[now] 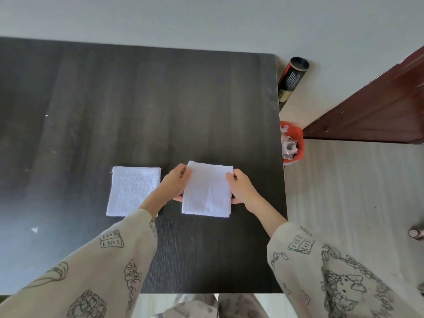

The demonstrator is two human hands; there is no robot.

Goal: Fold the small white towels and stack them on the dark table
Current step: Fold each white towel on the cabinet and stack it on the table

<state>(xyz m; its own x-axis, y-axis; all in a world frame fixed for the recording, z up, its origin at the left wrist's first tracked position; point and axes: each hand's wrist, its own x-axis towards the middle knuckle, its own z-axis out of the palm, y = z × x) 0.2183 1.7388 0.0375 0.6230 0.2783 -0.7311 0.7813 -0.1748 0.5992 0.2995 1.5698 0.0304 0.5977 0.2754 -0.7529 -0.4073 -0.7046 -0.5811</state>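
We see a white towel [206,191] near the right edge of the dark table [137,99], its far edge lifted. The left hand [175,180] pinches its far left corner and the right hand [241,187] pinches its far right corner. A second towel [133,191] lies flat just left. A red bin [296,136] stands on the floor beside the table.

Surface [142,99]: very dark brown-black, streaked woodgrain. Two towels, left towel [134,190] and right towel [207,191]: plain white, terry texture. Sleeves [110,260]: pale beige, black line-drawn doodles of books and cartoon figures. Bin [292,143] at right edge of frame: orange-red. Tube [292,76] at upper right: black, white print, gold band. Cabinet [378,106] at right: reddish-brown wood. Floor [344,191]: light grey-beige, striped grain. Wall [183,19]: pale grey-white.
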